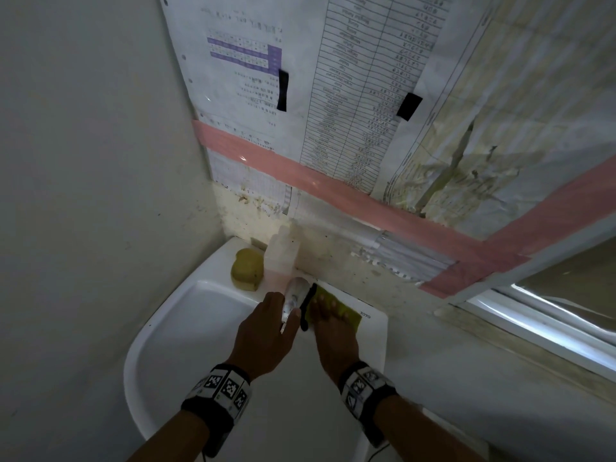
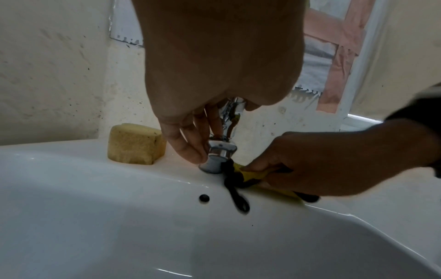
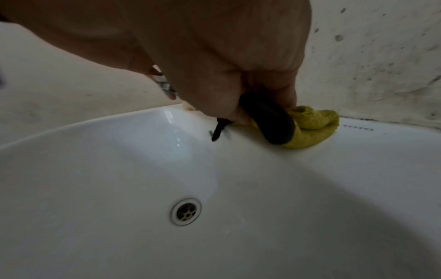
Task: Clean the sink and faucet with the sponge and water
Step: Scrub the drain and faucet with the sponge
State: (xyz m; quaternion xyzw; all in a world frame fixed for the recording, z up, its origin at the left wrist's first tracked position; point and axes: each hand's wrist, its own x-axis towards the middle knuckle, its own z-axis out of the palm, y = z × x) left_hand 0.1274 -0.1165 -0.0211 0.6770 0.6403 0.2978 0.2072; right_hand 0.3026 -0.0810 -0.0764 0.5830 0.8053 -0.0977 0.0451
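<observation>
Pressing a yellow sponge (image 3: 312, 128) onto the sink (image 1: 186, 328) ledge, the right hand (image 1: 335, 331) grasps it just right of the chrome faucet (image 2: 220, 151), whose base the left hand (image 1: 263, 331) pinches, spout axis pointing nearward.

A small, worn washroom corner: a white ceramic sink (image 1: 186, 315) against stained walls (image 1: 83, 161) papered with taped printed sheets (image 1: 360, 95).
</observation>
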